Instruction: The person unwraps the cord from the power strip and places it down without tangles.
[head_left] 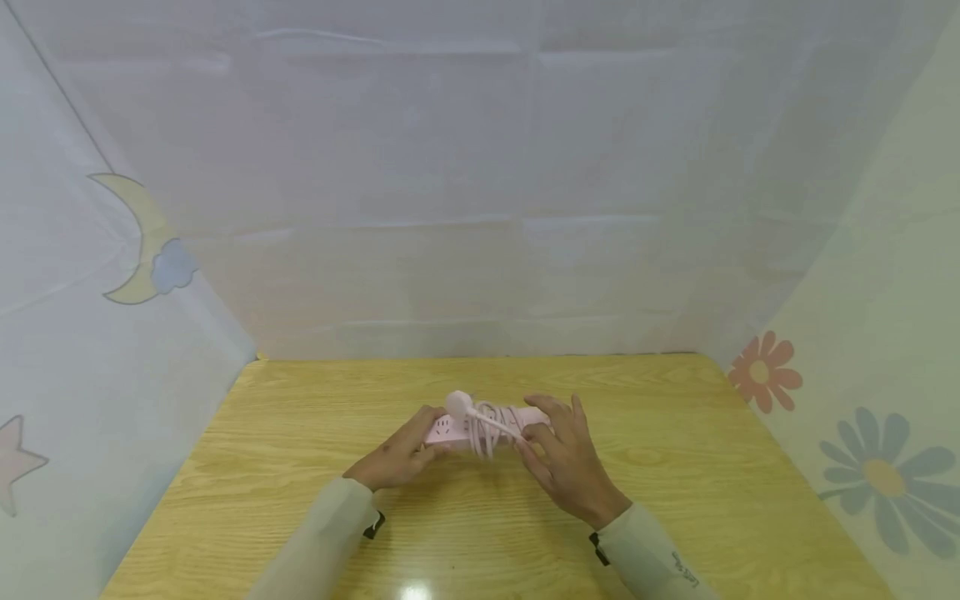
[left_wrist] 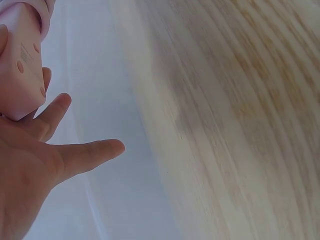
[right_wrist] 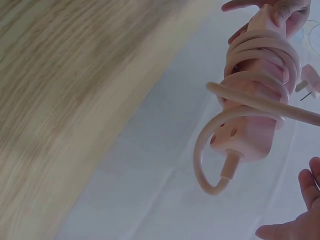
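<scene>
A pink power strip [head_left: 447,431] with its cord [right_wrist: 265,77] wound several times round the middle is held up over the wooden table. My left hand [head_left: 399,455] grips its left end, fingers and thumb on either side; in the left wrist view one finger stretches away from the strip [left_wrist: 20,65]. The round plug [head_left: 458,405] sticks up above the strip, with metal prongs showing in the right wrist view. Close by the right end, my right hand [head_left: 572,467] has its fingers spread, thumb near the cord. In the right wrist view its visible fingers [right_wrist: 311,187] stand apart from the strip.
The wooden table [head_left: 285,442] extends on both sides of the hands. A pale cloth wall [head_left: 480,250] rises behind it. Side cloths carry a moon [head_left: 142,237] on the left and flowers [head_left: 885,477] on the right.
</scene>
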